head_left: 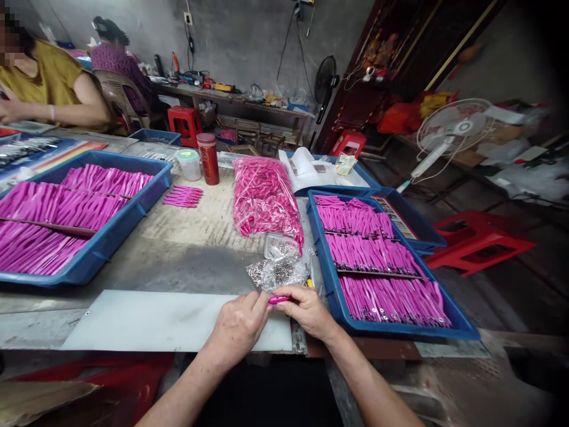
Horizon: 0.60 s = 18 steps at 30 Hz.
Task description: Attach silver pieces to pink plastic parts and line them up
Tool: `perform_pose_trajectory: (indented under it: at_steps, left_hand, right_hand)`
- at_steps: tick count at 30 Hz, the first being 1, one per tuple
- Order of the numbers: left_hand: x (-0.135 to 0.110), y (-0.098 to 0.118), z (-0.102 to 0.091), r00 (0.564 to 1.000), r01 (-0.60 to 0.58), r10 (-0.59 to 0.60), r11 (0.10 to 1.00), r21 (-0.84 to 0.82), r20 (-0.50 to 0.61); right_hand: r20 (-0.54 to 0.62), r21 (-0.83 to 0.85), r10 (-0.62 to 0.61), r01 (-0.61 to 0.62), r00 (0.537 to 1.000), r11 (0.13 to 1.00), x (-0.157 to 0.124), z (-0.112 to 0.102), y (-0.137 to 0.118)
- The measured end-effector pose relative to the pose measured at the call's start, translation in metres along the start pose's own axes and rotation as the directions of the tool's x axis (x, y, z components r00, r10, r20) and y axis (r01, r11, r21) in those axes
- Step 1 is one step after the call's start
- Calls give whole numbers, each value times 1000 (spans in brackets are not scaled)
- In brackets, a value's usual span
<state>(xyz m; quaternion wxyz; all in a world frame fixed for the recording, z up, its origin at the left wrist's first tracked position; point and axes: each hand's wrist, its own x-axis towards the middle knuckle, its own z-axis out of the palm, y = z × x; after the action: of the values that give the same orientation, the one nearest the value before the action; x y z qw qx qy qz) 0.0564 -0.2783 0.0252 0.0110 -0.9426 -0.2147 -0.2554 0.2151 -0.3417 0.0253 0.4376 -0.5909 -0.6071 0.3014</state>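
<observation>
A small magenta plastic piece (278,300) is pinched between my two hands over the white board (164,320). My left hand (242,320) has its fingers closed on one end, while my right hand (309,308) grips the other end between thumb and fingers. My fingers cover much of the piece, so its exact kind is hidden. Just beyond my hands lie clear bags of small metal parts (282,270). Behind those stands a clear bag packed with pink plastic pieces (264,193).
Blue trays (128,222) (462,326) of long magenta pieces flank the work area. A few similar pieces (183,196) lie by a red tumbler (208,159) and a lidded tub (189,165). Two people (66,83) sit at left. A fan (453,127) and red stool (480,240) stand right.
</observation>
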Motion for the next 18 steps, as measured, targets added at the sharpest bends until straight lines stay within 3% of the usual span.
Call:
perform_pose_trajectory:
  at_steps: [18]
  left_hand:
    - [1, 0, -1, 1000, 4, -4, 1000, 14, -5]
  right_hand:
    - [-9, 6, 5, -5, 1000, 1000, 1, 0, 2]
